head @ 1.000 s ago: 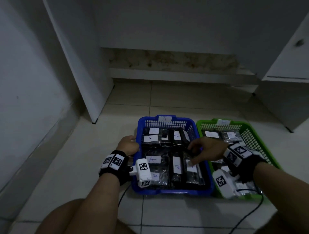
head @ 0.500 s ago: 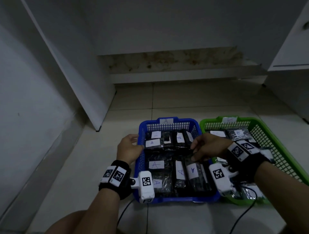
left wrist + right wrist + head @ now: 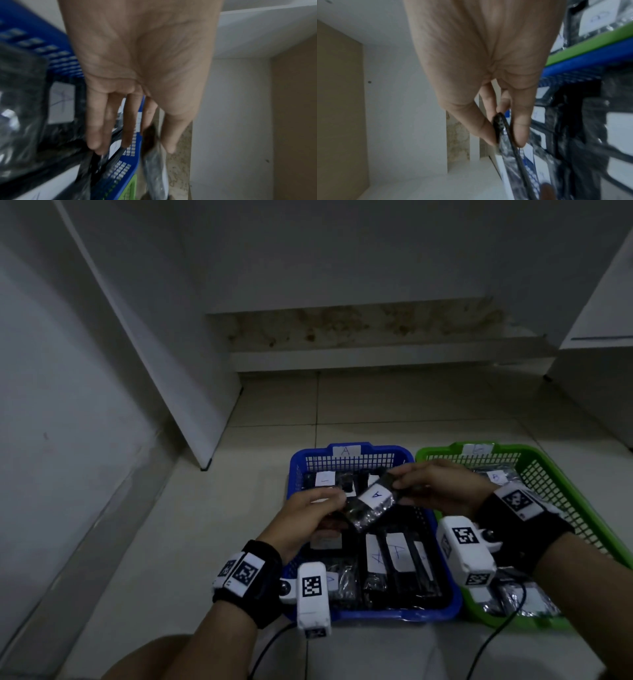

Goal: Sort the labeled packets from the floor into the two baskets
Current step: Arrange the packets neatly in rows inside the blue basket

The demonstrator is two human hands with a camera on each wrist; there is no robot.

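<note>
A dark packet with a white "A" label (image 3: 371, 501) hangs above the blue basket (image 3: 352, 460), held by both hands. My left hand (image 3: 308, 515) pinches its lower left end, and my right hand (image 3: 435, 484) pinches its upper right end. The left wrist view shows the thumb and fingers of the left hand (image 3: 154, 136) nipping the packet's edge (image 3: 152, 155). In the right wrist view the right hand (image 3: 505, 129) pinches the thin packet edge (image 3: 500, 124). Several "A" packets (image 3: 394, 556) lie in the blue basket. The green basket (image 3: 555, 484) to its right holds more packets (image 3: 496, 475).
Both baskets sit side by side on the tiled floor (image 3: 222, 542). A white wall panel (image 3: 154, 344) stands at the left, a stained step (image 3: 359, 337) behind, and a white cabinet (image 3: 603, 337) at the right. Cables (image 3: 493, 642) trail over the green basket's front.
My right hand lifted an "A" packet out of the blue basket. My left hand left the basket's left rim and took hold of the packet's other end.
</note>
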